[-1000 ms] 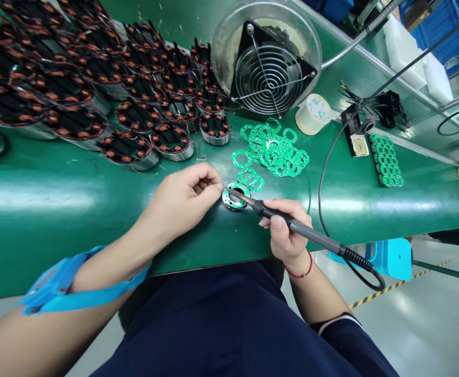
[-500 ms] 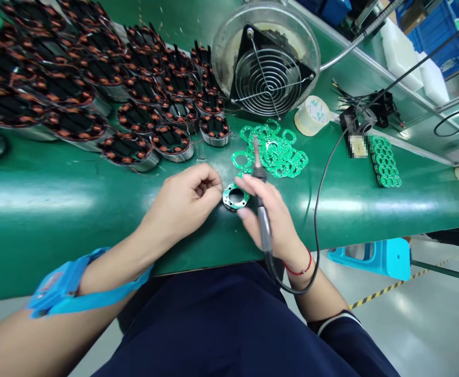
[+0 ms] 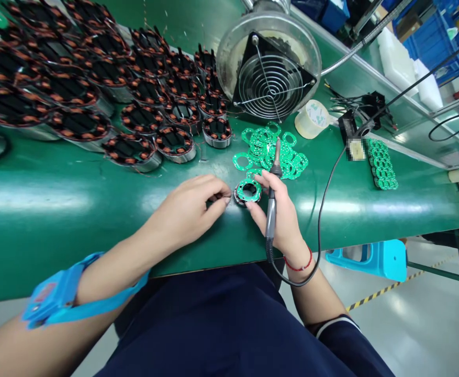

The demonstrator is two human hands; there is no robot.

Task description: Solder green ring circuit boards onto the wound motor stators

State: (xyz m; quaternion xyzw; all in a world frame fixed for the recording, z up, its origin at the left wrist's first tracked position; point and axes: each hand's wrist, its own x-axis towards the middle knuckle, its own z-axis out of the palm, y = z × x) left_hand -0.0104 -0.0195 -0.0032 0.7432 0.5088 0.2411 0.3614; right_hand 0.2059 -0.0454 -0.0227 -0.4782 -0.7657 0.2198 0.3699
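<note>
A green ring-shaped circuit board (image 3: 255,196) lies on top of a small motor stator (image 3: 237,199), whose dark rim shows at its left. My right hand (image 3: 288,222) has a soldering iron (image 3: 270,220) tucked in it, the tip pointing up and away. The thumb and fingertips of that hand sit at the right side of the board and stator. Just left of the stator, my left hand (image 3: 190,212) is closed in a pinch. Whatever lies between its fingertips is too small to make out.
Rows of wound stators (image 3: 174,142) fill the back left. Loose green ring boards (image 3: 270,149) are heaped behind my right hand. Beyond them stand a fan with a wire guard (image 3: 270,91) and a tape roll (image 3: 311,119). A cable (image 3: 321,209) loops at the right.
Both hands and the stator have shifted slightly right in the view. The soldering iron's tip has swung right, and more of the stator's rim shows beside the board.
</note>
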